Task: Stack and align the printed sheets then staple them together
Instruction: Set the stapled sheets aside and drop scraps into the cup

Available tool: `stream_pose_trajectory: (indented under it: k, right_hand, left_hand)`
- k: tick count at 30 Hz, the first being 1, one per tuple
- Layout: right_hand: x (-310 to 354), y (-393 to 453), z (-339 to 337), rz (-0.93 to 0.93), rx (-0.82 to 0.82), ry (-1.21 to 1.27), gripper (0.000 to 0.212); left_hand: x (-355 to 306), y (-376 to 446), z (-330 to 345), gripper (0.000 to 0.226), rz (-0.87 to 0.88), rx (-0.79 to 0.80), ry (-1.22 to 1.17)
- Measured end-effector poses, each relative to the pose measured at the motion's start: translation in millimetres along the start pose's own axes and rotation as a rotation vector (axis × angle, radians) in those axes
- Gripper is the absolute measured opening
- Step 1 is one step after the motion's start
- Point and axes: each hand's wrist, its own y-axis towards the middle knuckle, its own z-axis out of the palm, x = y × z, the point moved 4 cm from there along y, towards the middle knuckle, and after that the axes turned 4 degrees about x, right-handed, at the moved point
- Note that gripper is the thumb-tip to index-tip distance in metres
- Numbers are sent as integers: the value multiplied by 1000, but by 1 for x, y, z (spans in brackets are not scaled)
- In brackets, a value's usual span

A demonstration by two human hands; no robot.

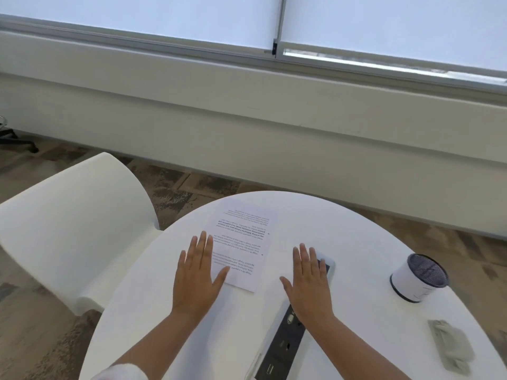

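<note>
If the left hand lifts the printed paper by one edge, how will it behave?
The printed paper looks thin and lies flat, so it would probably droop. The white table looks smooth, so a push likely slides it. The left hand, fingers straight, covers its near corner.

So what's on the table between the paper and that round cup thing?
In the head view, the right hand lies flat there, over a long dark power strip set in the table, between the printed sheet and the cup.
</note>
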Motion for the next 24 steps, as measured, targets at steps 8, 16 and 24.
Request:
stream_pose_trajectory:
  k: [8,16,24]
  right_hand:
    - [-23,-35,-55,10,-149,-36,76]
    - [-53,-77,-101,53,-333,-94,77]
    - [-94,-105,-108,72,-302,-86,76]
  left_hand:
    - [-63,-10,-44,82,172,-45,44]
    - [-102,-37,-66,79,254,-78,99]
    - [-141,-60,-70,77,296,-101,91]
